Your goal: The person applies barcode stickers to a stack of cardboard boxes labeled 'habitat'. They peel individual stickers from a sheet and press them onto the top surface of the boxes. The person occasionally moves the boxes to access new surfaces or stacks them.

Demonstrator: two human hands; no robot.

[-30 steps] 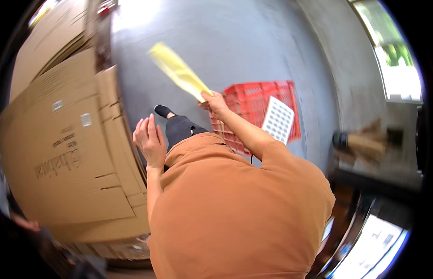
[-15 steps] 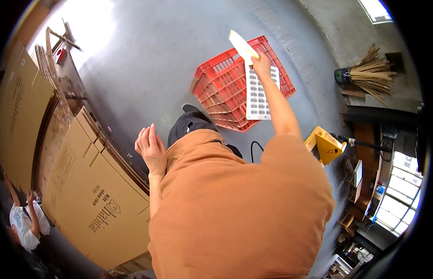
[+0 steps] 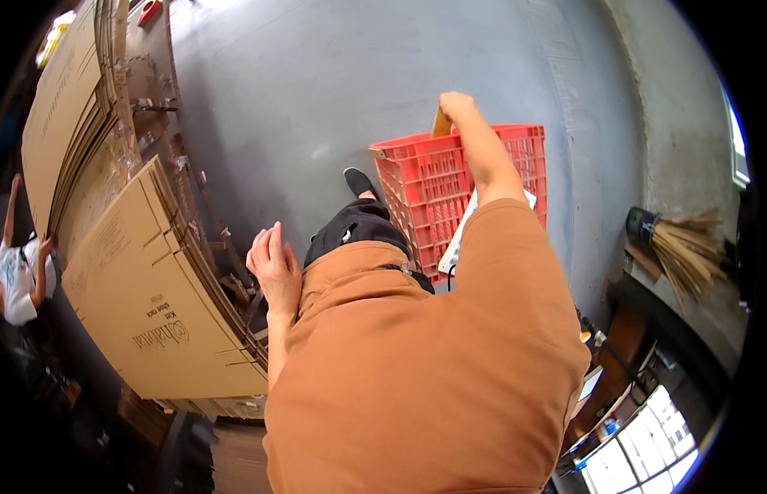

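Left hand [image 3: 274, 267] hangs free, fingers loosely spread, holding nothing, just beside the stacked flat brown cardboard sheets [image 3: 157, 305]. Right hand [image 3: 456, 107] closes around a thin tan cardboard strip [image 3: 441, 123] at the far rim of the red slatted plastic crate [image 3: 425, 193]. Risk: strip mostly hidden; a shallow grip could let it slip outside the crate. Grey concrete floor [image 3: 318, 90]; straw broom [image 3: 684, 247] against the wall, windows beyond.

Left hand [image 3: 274, 267]: raised at hip level, palm turned inward, fingers [image 3: 265, 244] straight and together, holding nothing. Left forearm bare, bent up from the elbow. Right hand [image 3: 456, 108]: arm stretched forward and down, fingers closed in a grip, knuckles uppermost.
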